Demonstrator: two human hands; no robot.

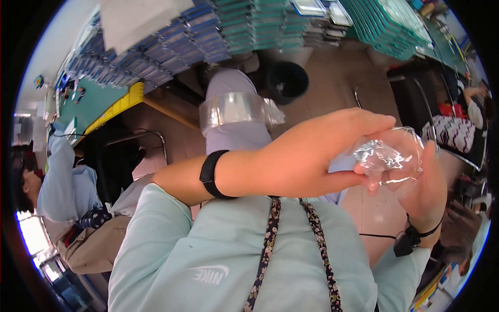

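My left hand reaches across my body to the right side, its thumb and fingers closed on a crumpled piece of clear plastic film. The shiny film lies between both hands and hides some of the fingertips. From the far side of it, my right hand grips the same film, fingers curled around its edge. Across my thigh lies a wide band of clear plastic, with a loose crumpled end to its right. Neither hand touches that band.
Stacked blue trays and green trays stand ahead. A dark bin sits on the floor. At the left, a person in a blue sleeve is beside a green-topped table. A black strap with a cord circles my right wrist.
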